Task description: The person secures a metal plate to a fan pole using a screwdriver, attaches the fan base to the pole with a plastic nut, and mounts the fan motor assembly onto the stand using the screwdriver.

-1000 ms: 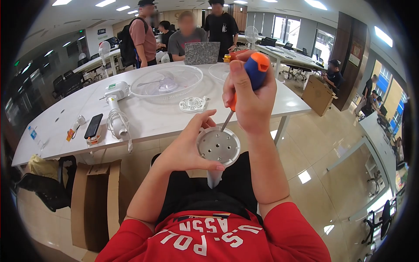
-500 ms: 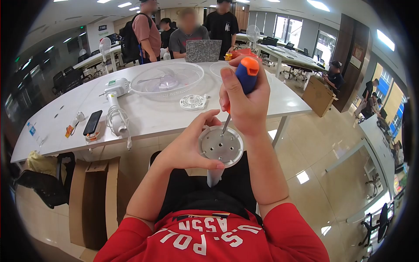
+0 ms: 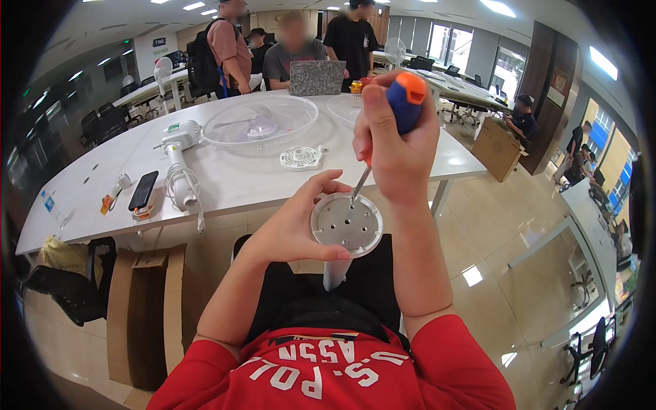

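Observation:
My left hand [image 3: 295,229] is wrapped around the rim of a round white fan part [image 3: 346,224], which has a flat grey metal face with several screw holes and a pole-like stem below. In my right hand [image 3: 396,150] is a screwdriver [image 3: 407,102] with a blue and orange handle. Its shaft slants down to the left, and the tip meets the metal face at a hole near the upper edge. Whether a screw sits under the tip is too small to tell.
On the white table [image 3: 239,181] lie a fan motor with stand [image 3: 181,160], a fan cage [image 3: 263,123], a white plastic disc [image 3: 302,158] and a phone [image 3: 144,190]. An open cardboard box [image 3: 145,307] is on the floor at left. People stand and sit behind a laptop [image 3: 316,77].
My right hand and the screwdriver have shifted slightly right, and the handle leans further to the right. The tip stays near the upper hole. My left hand keeps its grip.

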`<action>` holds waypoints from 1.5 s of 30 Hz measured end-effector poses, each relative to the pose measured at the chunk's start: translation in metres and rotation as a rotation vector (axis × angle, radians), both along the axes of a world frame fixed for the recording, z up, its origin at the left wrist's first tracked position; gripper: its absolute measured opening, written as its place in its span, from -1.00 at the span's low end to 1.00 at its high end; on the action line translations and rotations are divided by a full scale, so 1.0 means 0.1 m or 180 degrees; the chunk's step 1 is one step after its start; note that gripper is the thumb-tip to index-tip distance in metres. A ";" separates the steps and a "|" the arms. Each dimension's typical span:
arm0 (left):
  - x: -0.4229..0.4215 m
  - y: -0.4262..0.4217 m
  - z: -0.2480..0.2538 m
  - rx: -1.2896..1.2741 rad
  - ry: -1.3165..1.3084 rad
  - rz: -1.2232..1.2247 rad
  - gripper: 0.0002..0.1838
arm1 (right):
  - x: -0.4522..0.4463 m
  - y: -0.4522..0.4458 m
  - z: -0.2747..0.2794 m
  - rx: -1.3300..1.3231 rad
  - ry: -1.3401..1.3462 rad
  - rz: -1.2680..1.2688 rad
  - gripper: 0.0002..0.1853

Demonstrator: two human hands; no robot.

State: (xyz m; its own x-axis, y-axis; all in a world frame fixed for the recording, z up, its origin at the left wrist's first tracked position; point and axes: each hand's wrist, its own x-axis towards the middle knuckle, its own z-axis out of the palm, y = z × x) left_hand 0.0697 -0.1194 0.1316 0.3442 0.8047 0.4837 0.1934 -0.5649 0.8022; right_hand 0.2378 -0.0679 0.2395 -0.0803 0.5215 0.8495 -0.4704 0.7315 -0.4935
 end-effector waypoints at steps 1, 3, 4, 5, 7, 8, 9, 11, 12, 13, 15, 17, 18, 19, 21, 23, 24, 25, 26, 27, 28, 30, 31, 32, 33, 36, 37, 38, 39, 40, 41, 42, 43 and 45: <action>0.01 0.00 -0.01 -0.0002 -0.0002 -0.0003 0.38 | -0.02 0.00 0.01 0.0067 0.0049 -0.0012 -0.70; 0.01 0.02 -0.02 -0.0001 -0.0030 -0.0010 0.36 | -0.07 0.01 0.02 0.0046 0.0087 0.0082 -0.70; 0.02 0.02 -0.02 -0.0001 -0.0032 -0.0010 0.36 | -0.10 0.01 0.02 0.0021 0.0126 0.0179 -0.71; 0.03 0.01 -0.01 0.0024 -0.0061 -0.0046 0.34 | -0.13 0.01 0.00 0.0019 0.0124 0.0179 -0.71; 0.03 0.00 -0.02 0.0048 -0.0093 -0.0080 0.32 | -0.19 0.03 -0.03 -0.0104 0.0148 0.0297 -0.71; 0.03 0.01 -0.02 0.0148 -0.0031 -0.0051 0.30 | -0.19 0.04 -0.05 -0.0105 0.0145 0.0299 -0.71; 0.02 0.02 -0.03 0.0250 0.0032 -0.0022 0.28 | -0.20 0.05 -0.07 -0.0145 0.0128 0.0326 -0.72; 0.02 0.03 -0.04 0.0251 -0.0009 -0.0031 0.26 | -0.21 0.07 -0.08 -0.0187 0.0108 0.0357 -0.72; 0.02 0.04 -0.04 0.0251 -0.0048 -0.0044 0.24 | -0.21 0.09 -0.08 -0.0184 0.0128 0.0377 -0.72; 0.02 0.03 -0.04 0.0247 -0.0052 -0.0042 0.24 | -0.21 0.09 -0.09 -0.0183 0.0149 0.0396 -0.72; 0.02 0.02 -0.04 0.0116 -0.0118 -0.0043 0.20 | -0.22 0.09 -0.09 -0.0208 0.0121 0.0377 -0.72; 0.01 0.03 -0.05 0.0122 -0.0134 -0.0039 0.18 | -0.23 0.10 -0.10 -0.0228 0.0092 0.0359 -0.72; 0.01 0.04 -0.06 0.0129 -0.0145 -0.0036 0.17 | -0.22 0.10 -0.11 -0.0277 0.0053 0.0454 -0.65; 0.01 0.03 -0.06 0.0130 -0.0149 -0.0035 0.17 | -0.22 0.11 -0.12 -0.0325 0.0015 0.0549 -0.57; 0.01 0.02 -0.06 0.0133 -0.0146 -0.0025 0.14 | -0.23 0.11 -0.14 -0.0343 -0.0009 0.0570 -0.57; 0.01 0.01 -0.08 0.0225 -0.0145 -0.0047 0.00 | -0.25 0.12 -0.16 -0.0358 -0.0028 0.0591 -0.56; 0.01 0.01 -0.09 0.0317 -0.0139 -0.0074 -0.13 | -0.26 0.13 -0.17 -0.0246 0.0022 0.0588 -0.59; 0.02 0.01 -0.11 0.0321 -0.0137 -0.0076 -0.13 | -0.26 0.14 -0.18 -0.0132 0.0074 0.0583 -0.61; 0.05 0.01 -0.13 0.0002 -0.0543 -0.0174 -0.29 | -0.24 0.14 -0.17 -0.0126 0.0076 0.0581 -0.61; 0.07 0.01 -0.15 -0.0318 -0.0946 -0.0272 -0.45 | -0.20 0.14 -0.17 -0.0196 0.0090 0.0865 -0.63; 0.09 0.03 -0.18 -0.0307 -0.0943 -0.0273 -0.45 | -0.18 0.14 -0.16 -0.0263 0.0103 0.1150 -0.63; 0.10 0.08 -0.25 -0.0556 -0.1464 -0.0281 -0.69 | -0.18 0.12 -0.15 -0.0160 -0.0034 0.0908 -0.56; 0.10 0.09 -0.26 -0.0546 -0.1462 -0.0280 -0.69 | -0.18 0.12 -0.15 -0.0069 -0.0171 0.0663 -0.46; 0.10 0.10 -0.27 -0.0421 -0.1413 -0.0137 -0.73 | -0.19 0.13 -0.15 -0.0061 -0.0170 0.0665 -0.46; 0.10 0.10 -0.26 -0.0297 -0.1361 0.0005 -0.76 | -0.20 0.14 -0.16 -0.0034 -0.0097 0.0683 -0.54; 0.11 -0.01 -0.13 -0.0387 -0.1007 0.0564 -0.82 | -0.27 0.13 -0.14 0.0042 0.0069 0.0608 -0.64; 0.12 -0.06 -0.05 -0.0374 -0.1004 0.0575 -0.82 | -0.29 0.12 -0.13 0.0083 0.0158 0.0527 -0.63; 0.15 -0.12 0.05 -0.0508 -0.0787 0.0748 -0.84 | -0.29 0.11 -0.12 0.0090 0.0162 0.0547 -0.63; 0.16 -0.15 0.11 -0.0641 -0.0574 0.0925 -0.87 | -0.26 0.10 -0.10 0.0068 -0.0043 0.0468 -0.62; 0.15 -0.14 0.14 -0.0626 -0.0581 0.0955 -0.87 | -0.24 0.10 -0.09 0.0051 -0.0252 0.0392 -0.59; 0.15 -0.13 0.16 -0.0591 -0.0399 0.1034 -0.85 | -0.26 0.10 -0.09 0.0080 -0.0269 0.0380 -0.59; 0.14 -0.14 0.18 -0.0557 -0.0220 0.1119 -0.84 | -0.26 0.11 -0.07 0.0096 -0.0274 0.0422 -0.59; 0.15 -0.14 0.19 -0.0537 -0.0234 0.1174 -0.84 | -0.25 0.12 -0.05 -0.0014 -0.0287 0.0692 -0.55; 0.16 -0.13 0.21 0.0048 0.0188 0.1409 -0.79 | -0.23 0.12 0.01 -0.0140 -0.0359 0.1085 -0.57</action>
